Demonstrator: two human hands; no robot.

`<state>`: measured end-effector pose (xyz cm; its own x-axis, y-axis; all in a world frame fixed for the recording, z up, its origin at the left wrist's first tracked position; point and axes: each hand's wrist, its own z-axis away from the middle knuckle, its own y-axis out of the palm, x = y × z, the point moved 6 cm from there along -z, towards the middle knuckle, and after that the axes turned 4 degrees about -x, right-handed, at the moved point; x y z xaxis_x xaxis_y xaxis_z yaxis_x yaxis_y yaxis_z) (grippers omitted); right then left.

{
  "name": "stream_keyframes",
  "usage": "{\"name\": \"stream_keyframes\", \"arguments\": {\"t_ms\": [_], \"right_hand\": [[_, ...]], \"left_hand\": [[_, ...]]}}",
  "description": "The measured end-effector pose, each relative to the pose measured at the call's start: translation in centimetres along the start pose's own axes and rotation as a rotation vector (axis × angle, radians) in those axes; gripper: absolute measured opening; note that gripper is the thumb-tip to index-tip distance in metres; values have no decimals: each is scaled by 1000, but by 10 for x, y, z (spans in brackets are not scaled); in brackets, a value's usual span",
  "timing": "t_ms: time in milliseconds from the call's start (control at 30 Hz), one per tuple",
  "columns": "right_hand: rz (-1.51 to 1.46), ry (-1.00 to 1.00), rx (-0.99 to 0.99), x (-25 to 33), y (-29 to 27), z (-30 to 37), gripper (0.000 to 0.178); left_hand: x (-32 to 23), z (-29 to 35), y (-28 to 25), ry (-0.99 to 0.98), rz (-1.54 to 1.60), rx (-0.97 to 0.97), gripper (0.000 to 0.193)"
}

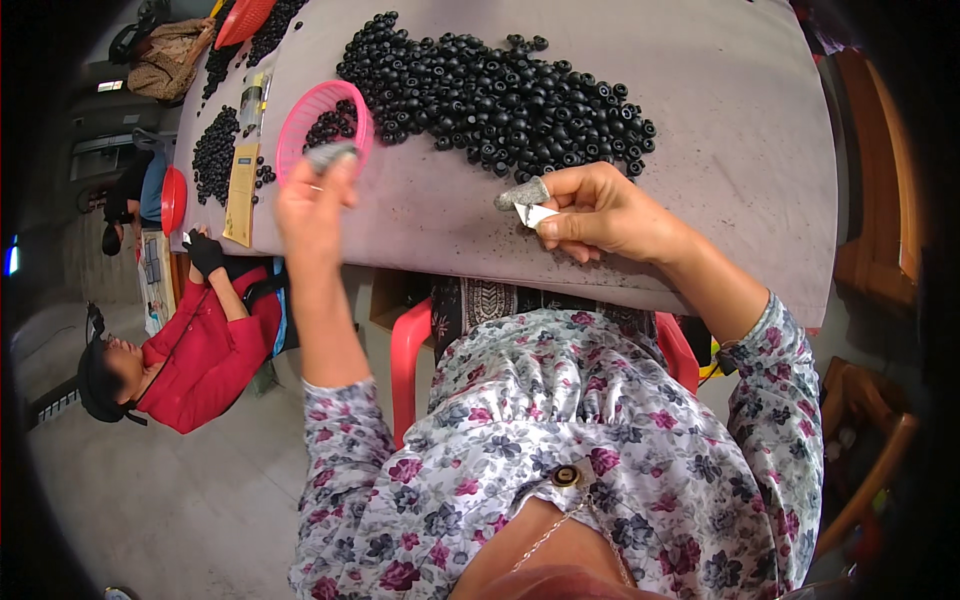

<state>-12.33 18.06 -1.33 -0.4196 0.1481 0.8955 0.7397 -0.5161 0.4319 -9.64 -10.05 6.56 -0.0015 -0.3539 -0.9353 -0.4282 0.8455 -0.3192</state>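
My right hand [612, 218] is closed, pinching a small white pointed piece [537, 214] between thumb and index finger; a grey fabric finger cover [522, 194] is on that index finger. It is held above the near part of the table, just short of a large heap of small round black pieces [500, 95], each with a hollow or rim. Over the near edge of a pink plastic basket [290, 128] is my left hand [316, 205], smeared by motion, also with a grey finger cover. Whether its fingers hold anything is hidden by the blur. More black pieces [332, 122] lie inside the basket.
A grey cloth covers the table [720, 120]. Left of the basket are a brown card packet [240, 195], a smaller black heap [214, 155] and a red bowl [173, 200]. A person in red [220, 350] sits at the left. Wooden furniture [875, 180] stands to the right.
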Motion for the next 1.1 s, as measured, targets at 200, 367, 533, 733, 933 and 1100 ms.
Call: {"name": "stream_keyframes", "arguments": {"t_ms": [200,367,533,733,933,1100], "right_hand": [[-69,-69,-118,13,-5,-1,30],[-123,-147,-290,13,-20,-1,18],[-130,-135,-317,18,-21,0,15],[-62,-105,-311,17,-19,0,21],[-8,-53,-289,15,-14,-1,23],[-1,-75,-280,14,-16,-3,20]], "left_hand": [[8,-20,-14,134,-491,-106,13],[-7,33,87,369,-358,100,17],[-8,31,114,590,-603,281,18],[-9,30,116,534,-690,323,21],[15,34,97,181,-485,210,20],[8,42,98,281,-569,219,19]]}}
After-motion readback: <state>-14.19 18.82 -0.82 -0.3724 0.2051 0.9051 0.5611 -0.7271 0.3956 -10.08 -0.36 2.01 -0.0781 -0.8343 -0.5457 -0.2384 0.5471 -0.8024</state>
